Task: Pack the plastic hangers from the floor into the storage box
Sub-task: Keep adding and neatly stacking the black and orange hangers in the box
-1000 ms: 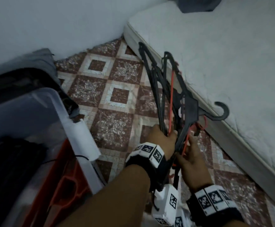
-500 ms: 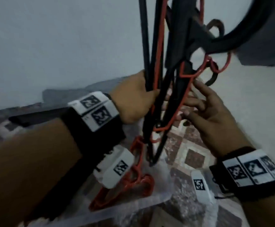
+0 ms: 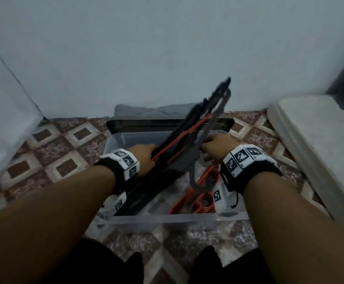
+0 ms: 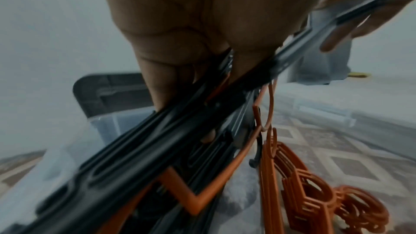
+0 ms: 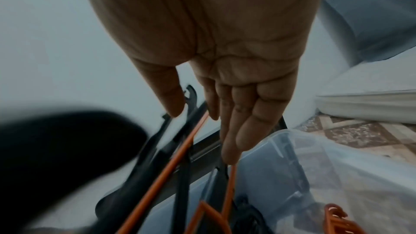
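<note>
Holding a bundle of black and orange hangers (image 3: pixel 189 140) tilted over the clear storage box (image 3: pixel 167 219), the left hand (image 3: pixel 144 158) has its fingers curled round the lower bars. The right hand (image 3: pixel 216 146) steadies the bundle with fingers nearly straight, seen in the right wrist view. More orange hangers (image 3: pixel 199 199) already lie inside the box, on the tiled floor (image 3: pixel 50 156) beside a mattress (image 3: pixel 320 144).
</note>
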